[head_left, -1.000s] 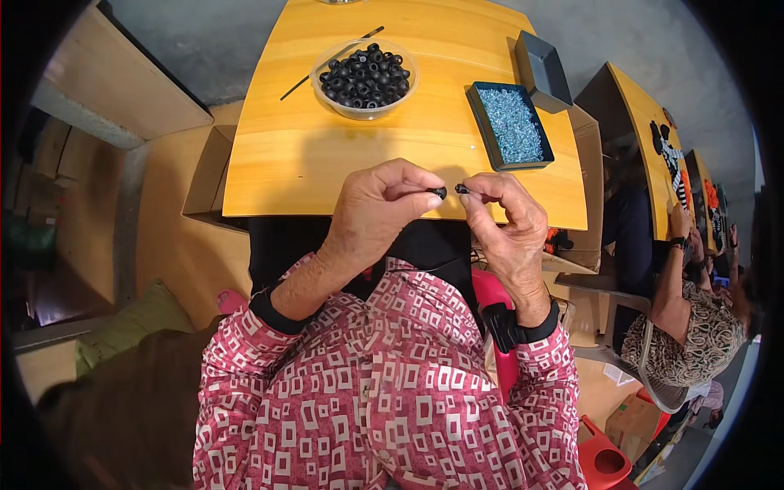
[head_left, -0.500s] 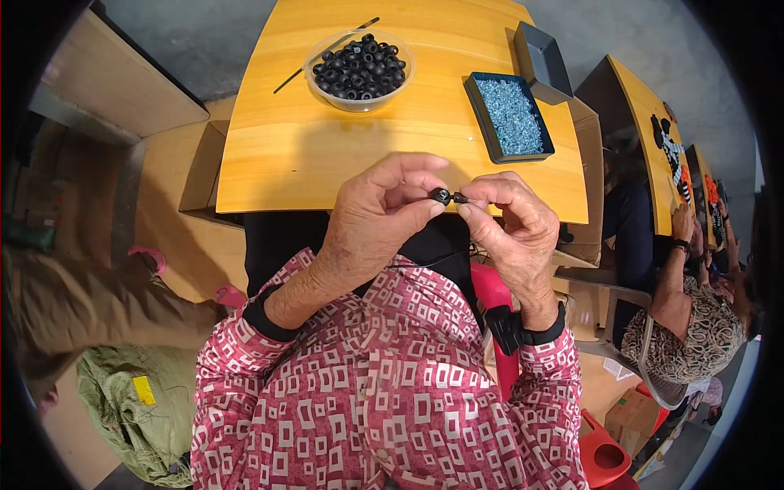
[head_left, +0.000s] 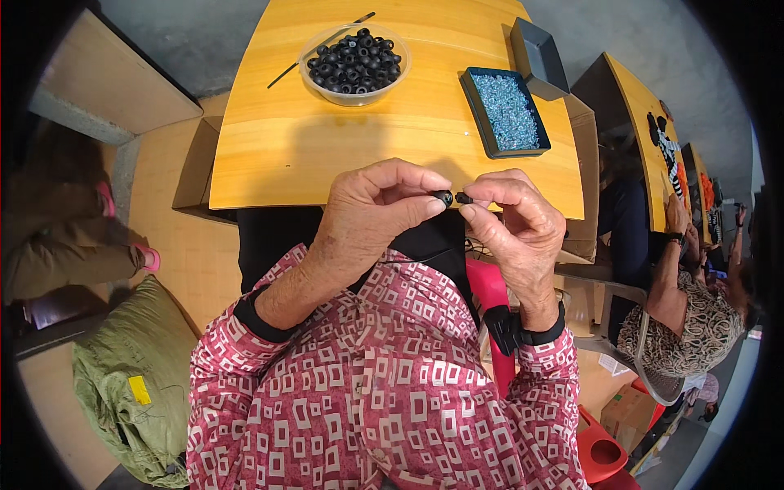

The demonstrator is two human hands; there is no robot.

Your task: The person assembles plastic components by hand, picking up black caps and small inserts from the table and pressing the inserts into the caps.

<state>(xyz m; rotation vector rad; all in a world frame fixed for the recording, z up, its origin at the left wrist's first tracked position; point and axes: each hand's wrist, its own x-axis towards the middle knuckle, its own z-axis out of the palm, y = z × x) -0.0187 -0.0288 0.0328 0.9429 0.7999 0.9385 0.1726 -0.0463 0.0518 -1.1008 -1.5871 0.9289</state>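
Observation:
Over the table's near edge, my left hand [head_left: 371,208] pinches a round black bead [head_left: 444,198] with a hole in it between thumb and fingers. Facing it, my right hand [head_left: 510,220] pinches a small dark plug-like piece [head_left: 464,198], its exact kind too small to make out. A narrow gap separates the two pieces. Farther up the table stands a clear plastic bowl [head_left: 357,100] full of similar black beads [head_left: 359,64]. To its right lies a dark tray [head_left: 545,149] filled with tiny clear-blue bits [head_left: 505,110].
A thin dark stick [head_left: 322,49] lies behind the bowl. An empty-looking grey box [head_left: 539,59] sits at the table's [head_left: 269,163] right edge. A green sack [head_left: 131,384] rests on the floor at left. Co-workers [head_left: 686,327] sit at another table on the right.
The small dark piece has come away from the bead, leaving a gap between them. At the left, a passing person in brown trousers and pink shoes has moved farther away.

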